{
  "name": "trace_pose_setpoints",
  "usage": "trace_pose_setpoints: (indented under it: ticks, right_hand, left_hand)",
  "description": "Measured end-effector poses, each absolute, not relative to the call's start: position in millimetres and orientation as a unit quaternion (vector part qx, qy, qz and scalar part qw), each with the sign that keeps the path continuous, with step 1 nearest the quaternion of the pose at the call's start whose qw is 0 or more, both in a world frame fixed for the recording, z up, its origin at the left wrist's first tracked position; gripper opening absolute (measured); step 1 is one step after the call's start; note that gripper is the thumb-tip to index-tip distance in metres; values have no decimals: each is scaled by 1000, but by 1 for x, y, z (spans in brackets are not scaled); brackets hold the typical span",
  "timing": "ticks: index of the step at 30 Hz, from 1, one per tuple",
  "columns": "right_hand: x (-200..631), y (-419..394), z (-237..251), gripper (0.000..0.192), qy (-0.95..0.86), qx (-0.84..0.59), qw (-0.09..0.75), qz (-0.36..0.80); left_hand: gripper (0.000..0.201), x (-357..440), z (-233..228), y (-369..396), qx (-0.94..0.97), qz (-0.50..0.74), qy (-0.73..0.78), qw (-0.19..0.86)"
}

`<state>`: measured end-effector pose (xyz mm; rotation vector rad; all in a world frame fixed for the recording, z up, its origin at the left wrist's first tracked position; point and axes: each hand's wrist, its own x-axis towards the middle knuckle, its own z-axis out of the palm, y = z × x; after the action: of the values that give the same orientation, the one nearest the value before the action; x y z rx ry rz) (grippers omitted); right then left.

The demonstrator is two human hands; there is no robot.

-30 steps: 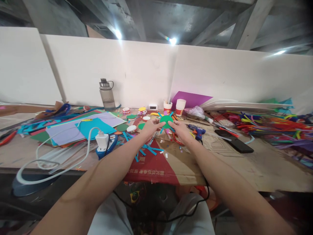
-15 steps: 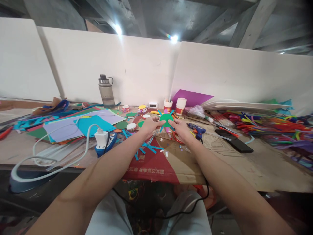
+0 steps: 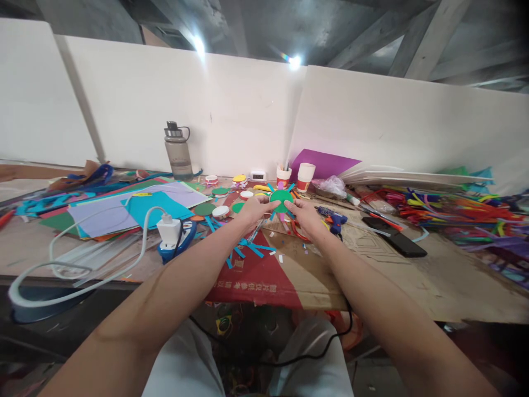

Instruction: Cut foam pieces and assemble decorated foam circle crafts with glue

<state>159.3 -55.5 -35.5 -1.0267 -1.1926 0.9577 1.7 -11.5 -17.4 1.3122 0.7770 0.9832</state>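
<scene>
In the head view, a green disc (image 3: pixel 281 202) with blue strips (image 3: pixel 271 188) sticking out around it sits between the person's hands over the cardboard (image 3: pixel 320 289), nearer than the paper cup (image 3: pixel 305 177), with the left hand (image 3: pixel 255 212) pinching one side of its near edge and the right hand (image 3: pixel 305 216) the other, thumbs on its face and the fingers behind mostly hidden. It looks like thin card, so probably very light, fairly stiff when flat but easy to crease, not slippery, and best taken by the rim between the strips, which look floppy and likely to bend or pull loose.
</scene>
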Motion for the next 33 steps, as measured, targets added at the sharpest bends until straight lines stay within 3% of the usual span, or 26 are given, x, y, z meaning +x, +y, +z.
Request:
trace_pose_setpoints:
  ticks: [22, 33]
  right_hand:
    - [158, -54, -32, 41, -501, -439, 626, 406]
    - [155, -56, -27, 44, -491, -451, 638, 385]
  left_hand:
    - [45, -5, -17, -9, 665, 368, 365, 538]
    - [39, -3, -14, -10, 641, 432, 323, 547]
